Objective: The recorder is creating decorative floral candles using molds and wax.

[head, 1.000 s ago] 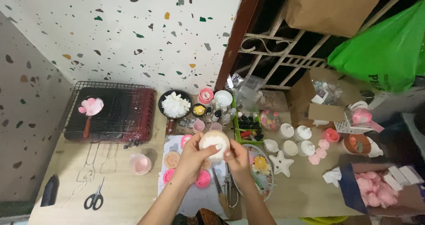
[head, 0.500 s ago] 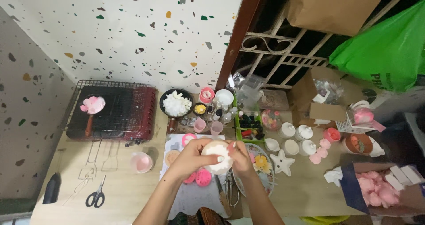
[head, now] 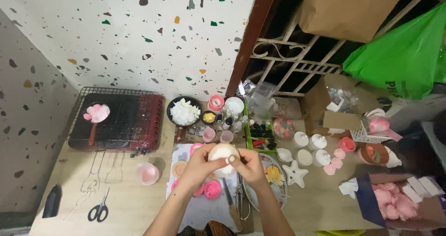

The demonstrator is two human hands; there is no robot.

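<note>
While both hands, left [head: 200,165] and right [head: 249,165], clasp one round cream ball [head: 222,153], bare wooden bench [head: 123,208] lies leftward: one black-handled scissors [head: 98,211], one pink cup [head: 147,173].

Cream round mould [head: 223,153]; green bag [head: 403,55]; speckled white wall [head: 130,36]; pink cup [head: 147,173].

Scissors [head: 98,211], wire grill [head: 116,120], perhaps wax flakes [head: 184,111]
</note>
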